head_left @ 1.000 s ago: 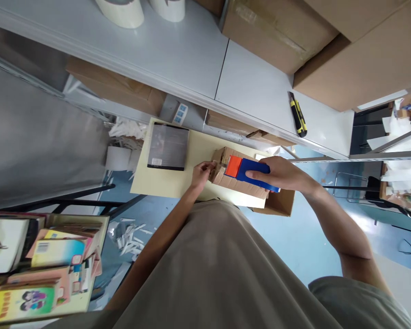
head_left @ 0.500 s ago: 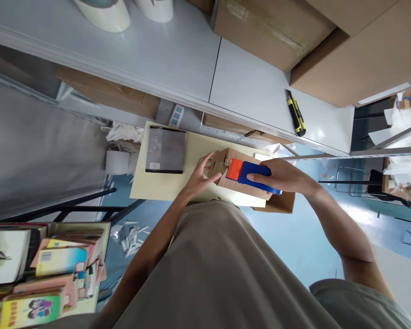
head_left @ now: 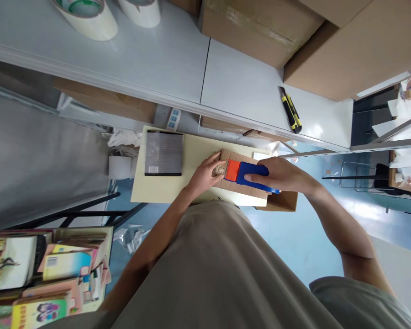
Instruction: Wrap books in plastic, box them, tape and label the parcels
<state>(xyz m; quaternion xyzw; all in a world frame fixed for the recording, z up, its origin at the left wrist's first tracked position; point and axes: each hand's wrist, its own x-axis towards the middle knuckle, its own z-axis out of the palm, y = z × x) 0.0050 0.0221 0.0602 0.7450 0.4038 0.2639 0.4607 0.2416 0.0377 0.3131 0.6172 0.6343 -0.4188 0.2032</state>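
Cream-topped bench [head_left: 194, 146] is standing over a blue floor, grey shelf [head_left: 239, 82] running above its far edge. Cardboard box [head_left: 241, 188] is lying on the bench, right half, long side running roughly along the near edge. Right hand [head_left: 277, 173]: grip is closing round the right end of a blue tape dispenser [head_left: 247, 169], thumb lying on top. Dispenser is sitting over the box top, its orange-red toothed head pointing at the bench's left edge. Left hand [head_left: 204, 176]: fingers and thumb are spreading across the box's left end, clear tape [head_left: 219, 170] showing between them; can't tell if that grip is clamping or just touching. Grey barcoded book [head_left: 163, 154] is lying flat near the bench's left edge, reaching close to the far edge. Open carton [head_left: 284, 202] is poking out below the right edge. Yellow-black utility knife [head_left: 290, 109] is lying on the shelf, near its right end. Two tape rolls [head_left: 96, 27] are standing toward the shelf's left. Books [head_left: 66, 266] are piling up at lower left.
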